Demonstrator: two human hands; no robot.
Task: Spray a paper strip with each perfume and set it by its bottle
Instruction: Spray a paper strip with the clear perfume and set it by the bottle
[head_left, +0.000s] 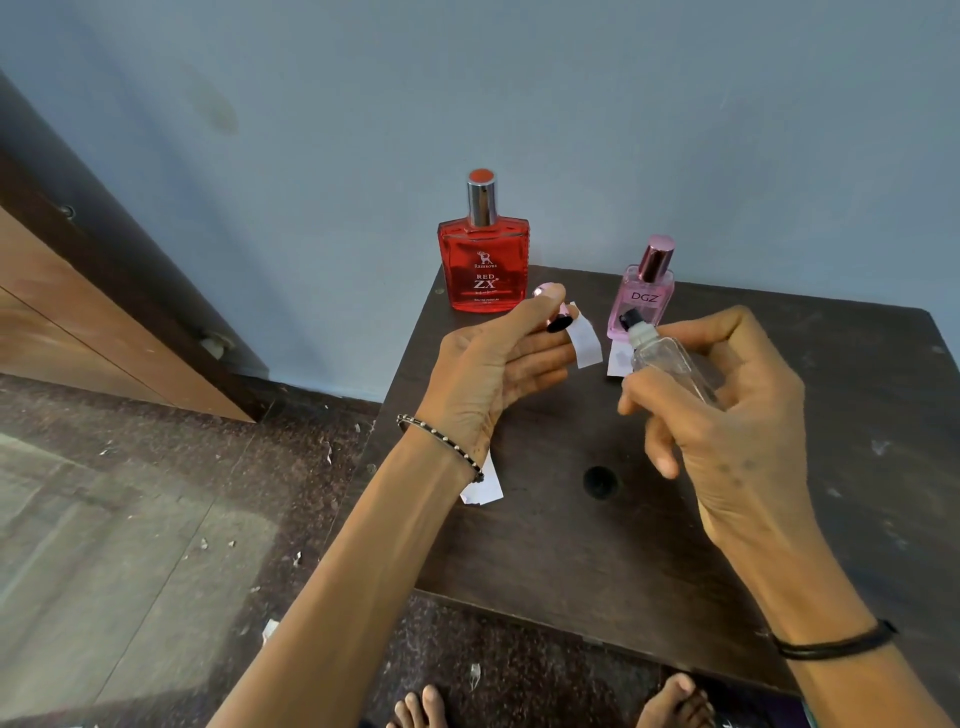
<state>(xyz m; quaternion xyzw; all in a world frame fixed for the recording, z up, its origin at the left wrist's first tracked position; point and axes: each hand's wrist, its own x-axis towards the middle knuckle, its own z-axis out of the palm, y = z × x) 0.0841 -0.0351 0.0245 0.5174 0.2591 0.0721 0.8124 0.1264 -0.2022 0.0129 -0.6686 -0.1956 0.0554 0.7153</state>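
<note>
Holding: your left hand (498, 358) pinches a small white paper strip (584, 340)
Right hand (727, 410): wrapped round a clear glass spray bottle (670, 366)
Risk: nozzle misaimed — mist misses the strip, I judge

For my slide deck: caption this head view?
Right hand aims clear spray bottle at paper strip held by left hand.

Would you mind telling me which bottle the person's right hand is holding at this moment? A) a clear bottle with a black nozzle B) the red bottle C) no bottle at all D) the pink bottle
A: the right hand grips the clear bottle, while the red bottle and pink bottle stand on the table.
</note>
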